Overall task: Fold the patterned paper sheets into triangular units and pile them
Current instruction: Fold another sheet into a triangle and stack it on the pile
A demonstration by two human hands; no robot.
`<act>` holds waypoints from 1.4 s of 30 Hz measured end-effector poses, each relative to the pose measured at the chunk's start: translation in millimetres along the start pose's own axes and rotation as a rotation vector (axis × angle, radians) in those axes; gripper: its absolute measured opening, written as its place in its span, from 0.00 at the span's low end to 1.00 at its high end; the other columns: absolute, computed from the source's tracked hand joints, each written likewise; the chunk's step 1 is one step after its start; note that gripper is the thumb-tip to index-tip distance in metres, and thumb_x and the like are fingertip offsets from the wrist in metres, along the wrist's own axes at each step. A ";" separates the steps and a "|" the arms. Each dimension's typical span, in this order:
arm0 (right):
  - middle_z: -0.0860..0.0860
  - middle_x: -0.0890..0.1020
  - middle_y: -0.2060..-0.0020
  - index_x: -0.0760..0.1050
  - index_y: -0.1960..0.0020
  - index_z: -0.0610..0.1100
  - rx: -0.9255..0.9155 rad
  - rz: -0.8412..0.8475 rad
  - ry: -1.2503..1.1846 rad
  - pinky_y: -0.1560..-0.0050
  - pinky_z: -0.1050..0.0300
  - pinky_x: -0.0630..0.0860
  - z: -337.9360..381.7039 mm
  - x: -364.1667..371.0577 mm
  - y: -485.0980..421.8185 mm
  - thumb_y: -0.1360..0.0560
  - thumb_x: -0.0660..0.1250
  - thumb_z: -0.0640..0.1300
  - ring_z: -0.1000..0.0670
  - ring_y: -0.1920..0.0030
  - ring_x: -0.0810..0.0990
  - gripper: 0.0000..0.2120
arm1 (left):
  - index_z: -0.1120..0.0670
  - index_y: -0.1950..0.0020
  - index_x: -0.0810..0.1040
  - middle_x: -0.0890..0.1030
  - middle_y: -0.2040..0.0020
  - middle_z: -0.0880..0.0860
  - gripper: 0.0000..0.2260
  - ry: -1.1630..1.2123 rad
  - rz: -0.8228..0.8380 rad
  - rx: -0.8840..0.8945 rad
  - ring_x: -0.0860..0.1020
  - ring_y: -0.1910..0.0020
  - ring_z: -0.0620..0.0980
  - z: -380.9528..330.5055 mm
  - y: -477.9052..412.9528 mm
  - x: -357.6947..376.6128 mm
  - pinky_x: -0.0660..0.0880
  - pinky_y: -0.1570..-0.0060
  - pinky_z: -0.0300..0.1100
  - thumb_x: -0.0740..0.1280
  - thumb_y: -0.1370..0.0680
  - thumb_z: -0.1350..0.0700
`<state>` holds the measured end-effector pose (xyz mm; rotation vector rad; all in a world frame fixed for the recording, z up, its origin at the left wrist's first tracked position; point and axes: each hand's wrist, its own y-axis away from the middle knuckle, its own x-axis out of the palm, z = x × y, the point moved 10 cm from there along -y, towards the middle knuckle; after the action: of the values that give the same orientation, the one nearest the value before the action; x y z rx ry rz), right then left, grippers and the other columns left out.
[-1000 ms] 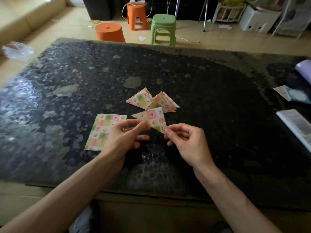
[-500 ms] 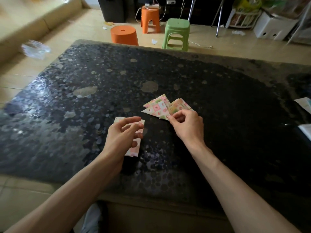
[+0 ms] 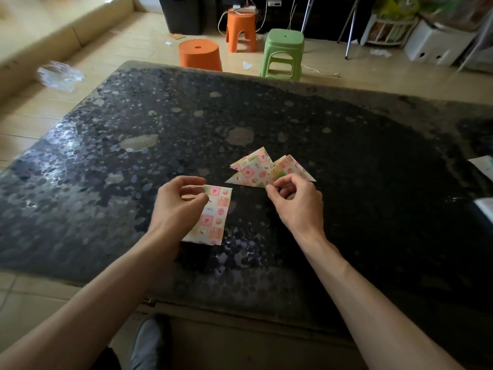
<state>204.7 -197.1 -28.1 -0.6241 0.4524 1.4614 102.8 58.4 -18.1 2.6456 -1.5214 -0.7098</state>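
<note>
Folded triangular units (image 3: 253,170) of pink, green and yellow patterned paper lie overlapping in a small pile on the dark speckled table (image 3: 346,156). My right hand (image 3: 296,204) sits at the pile's near edge, its curled thumb and fingers pinching the near corner of the front triangle. A flat patterned sheet (image 3: 217,217) lies to the left of the pile. Most of its left half is covered by my left hand (image 3: 177,206), whose thumb and forefinger pinch its far left corner.
White papers (image 3: 484,166) lie at the table's right edge. Beyond the far edge stand two orange stools (image 3: 200,54) and a green stool (image 3: 284,53). A clear plastic bag (image 3: 60,76) lies on the floor at the left. A shoe (image 3: 149,343) shows below the table.
My right hand carried the folded triangle away from me onto the pile. My left hand let go of that triangle and took hold of the flat sheet's corner.
</note>
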 end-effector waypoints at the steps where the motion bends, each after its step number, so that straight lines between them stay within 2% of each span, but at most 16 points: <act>1: 0.59 0.82 0.64 0.81 0.54 0.52 -0.021 0.008 0.003 0.54 0.49 0.83 2.9 1.9 4.7 0.25 0.76 0.54 0.58 0.61 0.82 0.08 | 0.48 0.36 0.79 0.82 0.44 0.48 0.16 -0.107 -0.001 0.030 0.80 0.48 0.44 1.1 -5.6 -5.1 0.79 0.53 0.41 0.72 0.22 0.59; 4: 0.59 0.82 0.59 0.81 0.51 0.52 -0.124 0.113 0.036 0.53 0.53 0.82 19.3 21.8 21.7 0.26 0.76 0.56 0.58 0.58 0.80 0.10 | 0.45 0.31 0.75 0.78 0.39 0.49 0.27 -0.486 0.052 0.077 0.79 0.43 0.49 10.1 -18.2 -12.6 0.79 0.42 0.53 0.79 0.28 0.50; 7: 0.56 0.80 0.49 0.81 0.43 0.52 -0.288 0.168 0.116 0.44 0.55 0.76 45.3 48.2 41.7 0.27 0.74 0.64 0.54 0.46 0.76 0.20 | 0.42 0.27 0.71 0.76 0.35 0.50 0.35 -0.776 0.088 0.154 0.74 0.35 0.54 13.4 -15.9 -9.1 0.74 0.36 0.54 0.79 0.32 0.39; 9: 0.53 0.77 0.42 0.79 0.34 0.51 -0.364 0.178 0.213 0.38 0.53 0.71 58.6 64.0 51.3 0.28 0.71 0.68 0.50 0.39 0.72 0.29 | 0.43 0.26 0.71 0.75 0.34 0.51 0.37 -0.843 0.076 0.226 0.71 0.33 0.56 10.4 -10.2 -6.4 0.70 0.34 0.54 0.76 0.32 0.33; 11: 0.52 0.72 0.33 0.74 0.27 0.51 -0.372 0.222 0.302 0.34 0.49 0.66 61.7 76.7 55.5 0.27 0.67 0.71 0.48 0.32 0.66 0.35 | 0.42 0.26 0.71 0.75 0.34 0.51 0.38 -0.848 0.074 0.262 0.70 0.32 0.57 8.5 -6.7 -5.5 0.69 0.34 0.54 0.73 0.33 0.30; 13: 0.52 0.68 0.27 0.70 0.24 0.51 -0.359 0.251 0.353 0.31 0.47 0.62 59.7 80.4 55.8 0.25 0.65 0.70 0.47 0.27 0.62 0.36 | 0.42 0.26 0.71 0.74 0.33 0.51 0.38 -0.837 0.092 0.263 0.68 0.31 0.56 9.4 -8.1 -5.9 0.68 0.34 0.52 0.74 0.33 0.31; 19: 0.53 0.67 0.24 0.72 0.25 0.54 -0.373 0.311 0.403 0.29 0.44 0.59 53.8 66.0 56.4 0.23 0.65 0.68 0.47 0.25 0.58 0.31 | 0.41 0.29 0.74 0.78 0.36 0.49 0.28 -0.822 0.124 0.254 0.75 0.37 0.54 11.1 -20.9 -9.0 0.74 0.37 0.53 0.77 0.27 0.42; 22: 0.55 0.65 0.23 0.68 0.22 0.55 -0.365 0.349 0.417 0.28 0.44 0.58 43.7 53.2 54.8 0.22 0.64 0.68 0.48 0.24 0.56 0.32 | 0.43 0.30 0.77 0.78 0.35 0.49 0.24 -0.806 0.094 0.290 0.75 0.37 0.54 5.0 -17.3 -2.7 0.74 0.38 0.53 0.75 0.25 0.43; 25: 0.56 0.63 0.22 0.63 0.19 0.55 -0.339 0.393 0.423 0.27 0.43 0.57 29.5 43.1 52.9 0.24 0.63 0.71 0.48 0.23 0.54 0.38 | 0.43 0.26 0.73 0.71 0.27 0.45 0.30 -0.897 0.153 0.412 0.65 0.27 0.51 -1.9 -3.2 22.8 0.64 0.32 0.53 0.71 0.26 0.34; 28: 0.55 0.59 0.20 0.60 0.19 0.57 -0.338 0.442 0.454 0.26 0.43 0.54 20.5 38.0 51.8 0.24 0.62 0.73 0.48 0.21 0.50 0.39 | 0.42 0.22 0.66 0.63 0.21 0.42 0.38 -0.966 0.267 0.513 0.54 0.21 0.49 -3.3 11.2 50.6 0.58 0.28 0.51 0.66 0.28 0.28; 32: 0.55 0.58 0.19 0.60 0.19 0.58 -0.335 0.461 0.449 0.25 0.43 0.52 11.2 26.7 52.8 0.24 0.62 0.72 0.49 0.20 0.48 0.38 | 0.42 0.20 0.65 0.61 0.20 0.41 0.47 -1.019 0.342 0.619 0.52 0.20 0.47 -5.6 26.1 76.7 0.54 0.25 0.50 0.48 0.33 0.20; 35: 0.56 0.58 0.19 0.61 0.19 0.59 -0.319 0.478 0.452 0.24 0.42 0.51 1.5 16.1 51.8 0.24 0.62 0.71 0.49 0.19 0.47 0.37 | 0.40 0.20 0.64 0.60 0.19 0.39 0.48 -0.985 0.401 0.665 0.51 0.20 0.45 -7.2 36.7 93.7 0.54 0.25 0.50 0.44 0.35 0.19; 38: 0.55 0.58 0.19 0.62 0.19 0.60 -0.312 0.489 0.466 0.24 0.41 0.50 -6.4 4.7 51.7 0.24 0.62 0.72 0.49 0.19 0.46 0.36 | 0.39 0.20 0.63 0.60 0.19 0.39 0.46 -0.940 0.439 0.690 0.51 0.19 0.45 -9.9 43.4 106.6 0.54 0.25 0.51 0.46 0.33 0.19; 42: 0.55 0.58 0.19 0.63 0.20 0.61 -0.304 0.511 0.459 0.23 0.40 0.50 -15.7 -12.0 53.9 0.24 0.63 0.71 0.49 0.19 0.47 0.35 | 0.38 0.19 0.60 0.64 0.21 0.39 0.39 -0.884 0.450 0.739 0.53 0.20 0.43 -15.9 53.9 123.0 0.56 0.26 0.48 0.56 0.28 0.23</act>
<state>151.7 -216.3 -38.7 -1.1598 0.7961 1.8923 117.3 -74.6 -38.2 2.2314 -2.9598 -1.6533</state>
